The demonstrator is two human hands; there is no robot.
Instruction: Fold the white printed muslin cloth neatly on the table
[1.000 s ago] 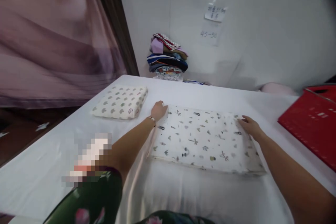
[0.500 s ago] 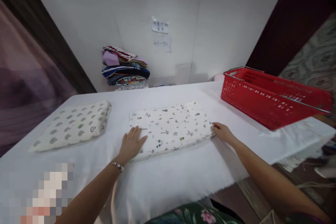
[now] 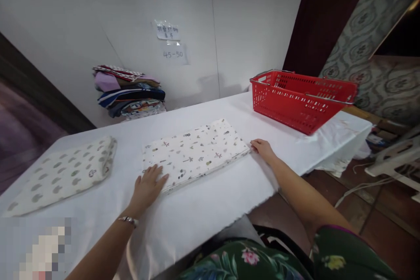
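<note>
A folded white cloth (image 3: 197, 148) printed with small grey and brown motifs lies flat on the white-covered table (image 3: 183, 223) in front of me. Spread flat, my left hand (image 3: 149, 186) rests on its near left corner. At the right end of the cloth is my right hand (image 3: 263, 149), its fingers bent together and pinching at the near right corner. To the left lies another folded cloth (image 3: 65, 173), cream with grey mushroom-like shapes.
A red plastic basket (image 3: 288, 105) with metal handles stands at the table's right end. Against the wall is a stack of folded fabrics (image 3: 131, 94). Paper signs (image 3: 173, 52) hang above. Beyond the right edge, a white stool (image 3: 397, 166) stands on the floor.
My view has turned right, so the table and its things sit further left in the picture. Both hands stay at the folded cloth's ends; the right fingertips sit slightly further out at its corner.
</note>
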